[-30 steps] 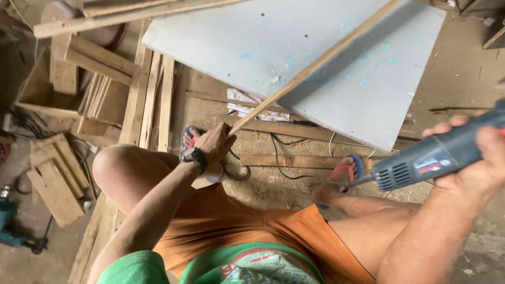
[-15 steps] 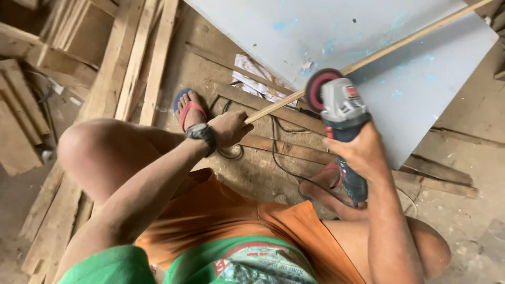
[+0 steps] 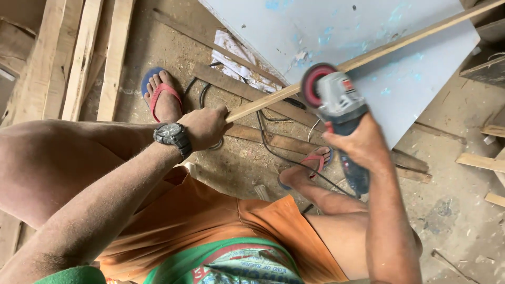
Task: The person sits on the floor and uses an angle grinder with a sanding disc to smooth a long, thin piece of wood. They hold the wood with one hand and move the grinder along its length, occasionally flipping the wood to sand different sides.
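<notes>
Left hand (image 3: pixel 204 128), wristwatch (image 3: pixel 171 135) on the wrist, fingers curled tight round the near end of a long thin wooden strip (image 3: pixel 363 59). The strip runs up to the far right, crossing a pale grey board (image 3: pixel 368 31) propped over the floor. Right hand (image 3: pixel 362 144) closed round the body of an angle grinder (image 3: pixel 336 108); its red disc (image 3: pixel 314 84) is touching or just beside the strip near mid-length. Black cable (image 3: pixel 273 152) trails on the dusty floor between two sandalled feet. Planks (image 3: pixel 84 58) lie far left.

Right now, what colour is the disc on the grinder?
Red, on the angle grinder in the right hand; the only view, the head camera, shows it.
</notes>
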